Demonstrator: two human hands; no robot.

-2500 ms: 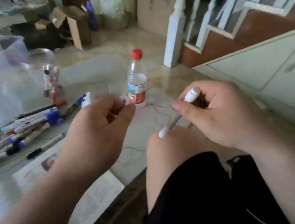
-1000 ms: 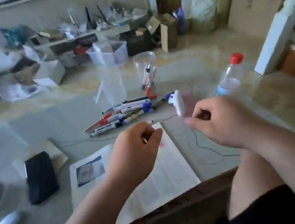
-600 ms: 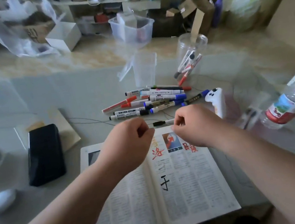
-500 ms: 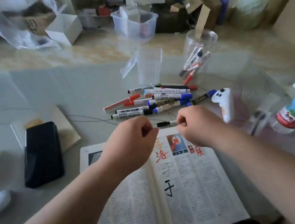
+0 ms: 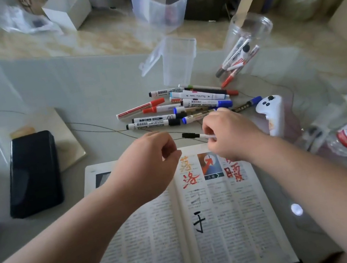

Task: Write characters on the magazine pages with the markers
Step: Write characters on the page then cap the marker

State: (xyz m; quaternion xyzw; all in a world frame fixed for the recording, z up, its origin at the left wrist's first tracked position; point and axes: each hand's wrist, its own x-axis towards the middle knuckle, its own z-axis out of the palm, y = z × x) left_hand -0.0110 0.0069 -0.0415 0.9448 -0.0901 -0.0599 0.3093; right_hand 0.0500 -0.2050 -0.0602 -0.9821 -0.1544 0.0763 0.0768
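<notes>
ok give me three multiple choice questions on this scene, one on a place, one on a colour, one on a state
1. Where does the phone lie?
A. on the table, left of the magazine
B. on the right-hand page
C. inside the clear jar

2. What colour is the large handwritten character low on the right-hand page?
A. green
B. blue
C. black

3. How does the magazine lie?
A. shut
B. open, two pages showing
C. rolled up

Answers: 1 A, the phone sits beyond the magazine's left edge, partly on a pale slab. 2 C, its strokes are black, unlike the red writing higher up. 3 B, both pages lie spread with the gutter between them.
</notes>
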